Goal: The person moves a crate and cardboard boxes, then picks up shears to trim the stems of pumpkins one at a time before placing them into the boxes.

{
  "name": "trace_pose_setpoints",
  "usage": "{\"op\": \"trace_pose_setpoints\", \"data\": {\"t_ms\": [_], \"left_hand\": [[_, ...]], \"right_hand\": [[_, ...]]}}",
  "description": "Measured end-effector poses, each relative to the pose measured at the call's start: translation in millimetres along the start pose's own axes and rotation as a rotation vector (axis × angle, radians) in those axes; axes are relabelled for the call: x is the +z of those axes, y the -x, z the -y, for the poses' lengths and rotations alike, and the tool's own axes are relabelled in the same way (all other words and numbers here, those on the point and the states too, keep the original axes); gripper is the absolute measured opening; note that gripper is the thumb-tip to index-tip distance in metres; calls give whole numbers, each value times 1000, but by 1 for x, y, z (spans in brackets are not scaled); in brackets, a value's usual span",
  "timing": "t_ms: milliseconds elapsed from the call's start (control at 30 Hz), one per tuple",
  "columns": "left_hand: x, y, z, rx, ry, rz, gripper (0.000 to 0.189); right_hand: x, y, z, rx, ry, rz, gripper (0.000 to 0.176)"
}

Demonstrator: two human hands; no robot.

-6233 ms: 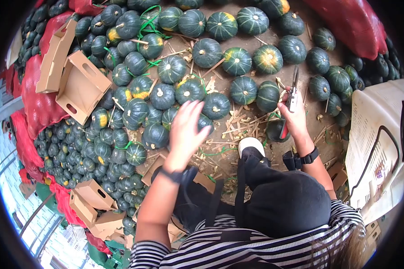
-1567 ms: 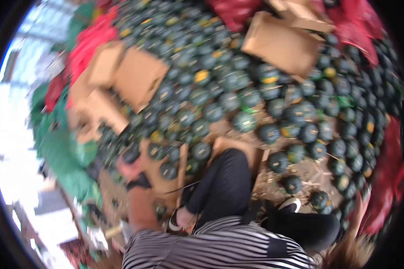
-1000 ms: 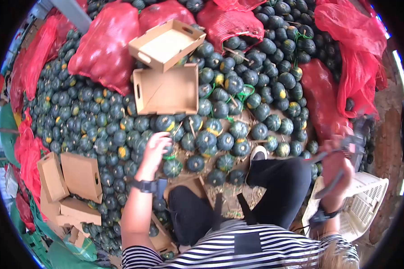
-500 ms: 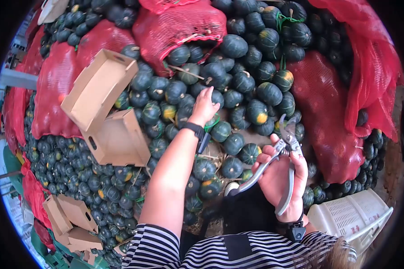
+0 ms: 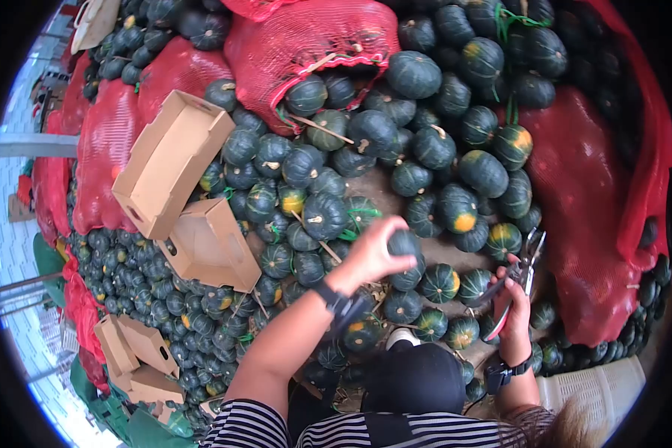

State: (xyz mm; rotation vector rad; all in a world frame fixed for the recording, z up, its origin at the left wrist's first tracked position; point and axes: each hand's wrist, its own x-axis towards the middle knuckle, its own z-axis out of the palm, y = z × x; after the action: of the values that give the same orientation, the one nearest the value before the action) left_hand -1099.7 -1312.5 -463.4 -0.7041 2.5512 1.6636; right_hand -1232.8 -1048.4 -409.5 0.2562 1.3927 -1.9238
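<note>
My left hand [image 5: 381,252], blurred by motion, is closed round a small dark green pumpkin [image 5: 405,245] above the pile. To the right, my right hand [image 5: 514,302] grips pruning shears [image 5: 529,261], their metal blades pointing up and away from me. Striped green pumpkins lie under and around both hands, such as one with an orange patch [image 5: 440,283] between them. Green string [image 5: 362,214] lies just beyond my left hand.
Two cardboard trays [image 5: 173,160] rest on the pumpkins at left, with more cardboard [image 5: 131,351] lower left. Red mesh sacks [image 5: 306,45] lie at the back and right. A white crate [image 5: 597,392] stands at lower right. A dark rounded shape [image 5: 413,377] is near my body.
My left hand has moved right and nearer to me and now holds a pumpkin. My right hand with the shears has shifted right and turned. The camera view has shifted too.
</note>
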Motion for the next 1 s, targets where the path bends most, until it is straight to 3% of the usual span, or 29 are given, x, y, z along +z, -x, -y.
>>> {"op": "trace_pose_setpoints", "data": {"t_ms": [33,100,167,200,233,267,300,367,467,567,633,700,733,767,833,867,933,1000], "left_hand": [[-4,10,-3,71,112,207,55],[-27,20,0,14,-43,158,52],[-73,-8,17,28,-231,-548,57],[-99,-23,28,28,-619,-806,61],[-117,-37,47,-71,-610,-835,65],[-127,-47,69,-192,-595,-692,65],[-132,-53,71,-137,-645,-644,65],[-135,-54,57,-265,-663,-555,61],[-125,-24,40,-79,-304,-283,56],[-71,19,48,-33,-157,-242,52],[-36,44,72,-254,692,-157,44],[-25,67,65,-442,1143,-309,39],[-23,76,51,-420,1282,-352,39],[-21,82,45,-378,1358,-357,39],[-18,90,37,-334,1287,-377,36],[-17,92,39,-341,1298,-381,36],[-17,92,45,-258,828,-395,32],[-22,94,36,-266,708,-390,32]], "right_hand": [[-3,0,-2,-25,74,-8,57],[-4,-1,-4,-66,181,-11,57],[-6,-3,-9,-67,181,-4,58],[-5,-4,-12,-76,186,-9,58],[-4,-5,-14,-88,191,-13,59],[2,-4,-17,-74,163,-26,58],[3,-5,-22,-50,125,-32,56],[14,-2,-28,-14,72,-33,55],[24,2,-39,34,47,-1,55],[31,1,-46,50,106,29,55],[34,2,-51,43,180,58,54],[35,0,-54,-52,614,155,49],[43,1,-51,-145,895,221,44],[62,0,-41,-68,1119,307,44],[81,-8,-44,-463,1474,583,51],[96,-10,-43,-568,1555,653,52],[122,-11,-36,-816,1730,792,51],[132,-15,-36,-962,1819,845,48]]}}
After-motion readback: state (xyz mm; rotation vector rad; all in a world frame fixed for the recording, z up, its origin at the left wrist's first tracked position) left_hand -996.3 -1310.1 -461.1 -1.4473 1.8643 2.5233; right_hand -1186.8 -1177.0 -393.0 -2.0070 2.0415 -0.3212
